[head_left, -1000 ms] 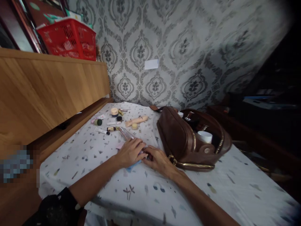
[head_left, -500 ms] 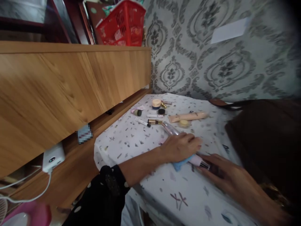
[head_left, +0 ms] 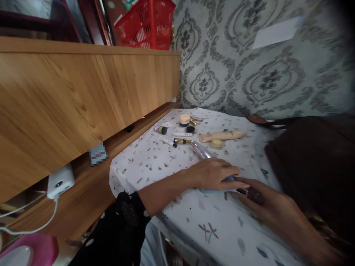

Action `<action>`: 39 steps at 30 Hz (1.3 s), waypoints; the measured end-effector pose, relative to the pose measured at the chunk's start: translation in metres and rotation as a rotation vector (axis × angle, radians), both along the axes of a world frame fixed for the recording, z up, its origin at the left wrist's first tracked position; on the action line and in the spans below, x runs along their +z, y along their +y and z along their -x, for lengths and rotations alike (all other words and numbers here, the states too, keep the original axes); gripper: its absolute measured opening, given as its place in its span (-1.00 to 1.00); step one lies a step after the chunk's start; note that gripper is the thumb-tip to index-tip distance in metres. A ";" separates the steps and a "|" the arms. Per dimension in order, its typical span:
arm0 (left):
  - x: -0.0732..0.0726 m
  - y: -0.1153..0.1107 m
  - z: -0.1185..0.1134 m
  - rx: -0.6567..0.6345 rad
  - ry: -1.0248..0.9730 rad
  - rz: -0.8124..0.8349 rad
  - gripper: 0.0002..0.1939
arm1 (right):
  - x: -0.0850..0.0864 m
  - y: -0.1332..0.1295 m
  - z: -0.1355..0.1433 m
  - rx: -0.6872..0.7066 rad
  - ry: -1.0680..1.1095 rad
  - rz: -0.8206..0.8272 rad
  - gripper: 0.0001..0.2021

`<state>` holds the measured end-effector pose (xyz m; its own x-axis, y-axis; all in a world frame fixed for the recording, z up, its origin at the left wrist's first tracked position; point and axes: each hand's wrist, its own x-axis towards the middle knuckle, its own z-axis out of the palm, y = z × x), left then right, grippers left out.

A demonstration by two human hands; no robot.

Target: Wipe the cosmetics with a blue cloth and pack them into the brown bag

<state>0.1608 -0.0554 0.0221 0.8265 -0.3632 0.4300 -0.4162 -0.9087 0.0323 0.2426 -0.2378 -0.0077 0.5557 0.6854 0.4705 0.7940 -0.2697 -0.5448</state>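
Note:
My left hand (head_left: 213, 173) is closed over a blue cloth (head_left: 212, 191) on the white patterned tablecloth (head_left: 152, 162). A shiny silvery tube (head_left: 201, 149) extends from beneath it toward the back left. Close by on the right, my right hand (head_left: 266, 197) has its fingers wrapped round the dark end of a slim item with a metallic band (head_left: 242, 191); the two hands meet at the cloth. Behind them lie a beige tube (head_left: 222, 136), a small yellow-lidded pot (head_left: 216, 143), a gold and dark tube (head_left: 182, 141) and a cream-lidded jar (head_left: 184, 120).
A dark brown bag (head_left: 313, 162) rests at the right. Along the left runs a wooden cabinet (head_left: 91, 99) with a red basket (head_left: 151, 26) on top. A white charging device (head_left: 60, 181) with a cable sits on the ledge below. Patterned wall (head_left: 205, 83) behind.
My left hand has slid slightly right along the item, with the blue cloth, so its fingers now cover the pale part near the metallic band. The view has shifted slightly.

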 end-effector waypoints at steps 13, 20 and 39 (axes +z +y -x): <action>-0.002 -0.013 0.000 0.090 0.059 0.029 -0.59 | 0.004 -0.003 0.010 0.159 0.681 -0.054 -0.56; -0.003 -0.014 0.001 0.117 0.042 0.066 -0.62 | 0.008 -0.001 0.010 0.187 0.788 -0.102 -0.55; 0.007 0.008 0.008 0.177 0.119 0.145 -0.58 | 0.023 -0.013 -0.003 0.106 0.758 -0.367 -0.52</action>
